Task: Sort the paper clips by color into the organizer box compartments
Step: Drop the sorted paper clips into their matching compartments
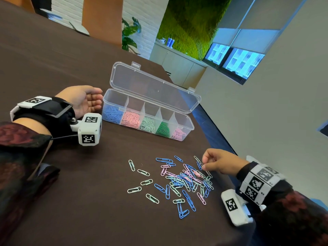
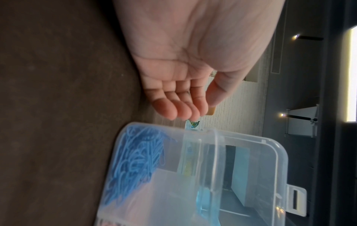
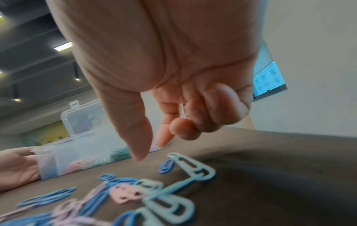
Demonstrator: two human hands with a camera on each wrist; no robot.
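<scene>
Loose blue, pink and mint paper clips (image 1: 182,180) lie heaped on the dark brown table (image 1: 88,201), just under the right hand (image 1: 220,164), whose curled fingers (image 3: 195,119) hold a pale clip (image 3: 181,110). The left hand (image 1: 83,100) rests relaxed, palm open, against the blue end of the clear plastic organizer box (image 1: 184,125).

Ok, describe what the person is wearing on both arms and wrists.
Both arms wear dark sleeves with a red floral pattern. The left hand has a black wrist strap topped by a white plate with a black square marker, plus a white camera cube with similar markers and a thin black cable. The right hand has a white wristband covered in square markers and a white marked block beneath.
</scene>
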